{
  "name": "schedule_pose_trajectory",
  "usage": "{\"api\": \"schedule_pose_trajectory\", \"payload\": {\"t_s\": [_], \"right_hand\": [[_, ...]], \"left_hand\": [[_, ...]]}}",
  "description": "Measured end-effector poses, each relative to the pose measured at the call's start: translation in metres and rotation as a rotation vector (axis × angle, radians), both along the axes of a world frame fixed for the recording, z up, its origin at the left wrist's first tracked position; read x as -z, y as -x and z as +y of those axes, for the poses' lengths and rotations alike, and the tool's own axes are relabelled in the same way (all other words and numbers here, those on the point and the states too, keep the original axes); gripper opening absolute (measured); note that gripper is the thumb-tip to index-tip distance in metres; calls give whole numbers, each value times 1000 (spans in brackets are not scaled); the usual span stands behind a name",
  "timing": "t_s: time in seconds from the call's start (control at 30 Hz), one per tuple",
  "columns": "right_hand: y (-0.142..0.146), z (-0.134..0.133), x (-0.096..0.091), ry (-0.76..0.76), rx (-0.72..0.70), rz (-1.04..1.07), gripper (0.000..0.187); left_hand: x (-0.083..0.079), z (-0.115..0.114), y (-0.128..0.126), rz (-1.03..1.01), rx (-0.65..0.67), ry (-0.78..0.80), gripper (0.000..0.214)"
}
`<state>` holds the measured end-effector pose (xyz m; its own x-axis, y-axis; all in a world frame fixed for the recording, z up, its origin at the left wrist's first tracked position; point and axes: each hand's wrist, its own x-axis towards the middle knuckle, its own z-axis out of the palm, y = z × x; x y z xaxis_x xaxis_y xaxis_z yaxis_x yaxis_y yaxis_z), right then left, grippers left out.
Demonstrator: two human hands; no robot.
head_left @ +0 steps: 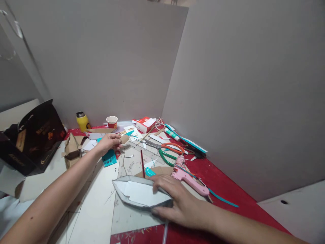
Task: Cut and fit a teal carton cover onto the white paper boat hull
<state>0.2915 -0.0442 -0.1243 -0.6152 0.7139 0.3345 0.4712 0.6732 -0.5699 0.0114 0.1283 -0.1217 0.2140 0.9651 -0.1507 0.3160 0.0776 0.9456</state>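
Note:
My left hand [110, 144] reaches out over the clutter, its fingers pinching a small rounded piece of brown cardboard [124, 139]. Closer to me, my right hand [175, 200] grips one end of a grey boat-shaped paper hull [134, 202] with a white inside, thumb on the near side and fingers over the far side. The hull's right end is partly hidden by that hand. Just beyond it lie a pink glue gun [190, 181], scissors [162, 146] with one orange and one green handle, and a dark red pencil [142, 163].
A black printed box [38, 139] and a folded cardboard piece [72, 149] sit on the left. Along the back stand a yellow bottle [82, 122] and a paper cup [112, 122], near a red-and-white box [145, 124]. Grey panels [122, 67] enclose the red table [220, 179].

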Motion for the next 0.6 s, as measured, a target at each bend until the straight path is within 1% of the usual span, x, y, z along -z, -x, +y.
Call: {"api": "schedule_pose_trajectory", "payload": {"t_s": [0.07,0.17,0.23,0.3,0.37,0.43,0.5,0.6], "right_hand": [[2,0,2,-29,-27,2,32],[3,0,4,-67,-37,-16,32],[0,1,3,-89,-23,-28,30],[-3,2,2,-114,-1,-38,27],[-4,3,1,-138,16,-49,26],[-4,4,0,-160,18,-58,25],[-1,5,-1,-178,12,-58,25],[5,6,-1,-207,-12,-39,25]], "left_hand": [[-4,-4,-5,-37,-4,-28,34],[-15,-8,-7,-52,-53,-130,34],[-23,-11,-1,-23,-140,-214,35],[-27,-15,11,36,-264,-286,34],[-25,-22,26,123,-387,-334,33],[-20,-32,40,233,-478,-354,34],[-14,-42,48,351,-536,-361,41],[-6,-54,52,484,-569,-362,61]]}}
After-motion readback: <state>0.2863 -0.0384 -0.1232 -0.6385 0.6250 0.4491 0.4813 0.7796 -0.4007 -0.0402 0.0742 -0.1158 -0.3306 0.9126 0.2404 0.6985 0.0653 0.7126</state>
